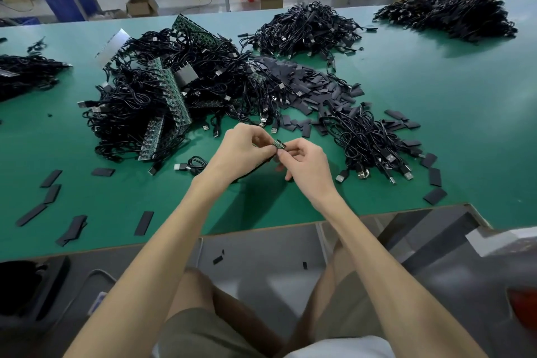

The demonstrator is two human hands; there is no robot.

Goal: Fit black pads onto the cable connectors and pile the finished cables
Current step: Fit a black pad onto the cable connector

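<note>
Just above the green bench [465, 96], near its front edge, a small connector [278, 144] is pinched from both sides: left hand [239, 150] fingers grasp its left end, right hand [306, 164] fingers its right end. Its cable [253, 170] trails under the left hand. Behind, black pads [308, 78] lie heaped; cable piles [369, 139] flank them.

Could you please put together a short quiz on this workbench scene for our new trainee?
1. True or false: the left hand and the right hand both pinch the small connector.
2. Where is the heap of loose black pads? A) on the green table, beyond the hands; B) in a drawer; C) on a shelf.
3. Fill in: the cable pile with USB plugs pointing toward the person lies nearest the ___ hand.
Key: 1 true; 2 A; 3 right.
</note>
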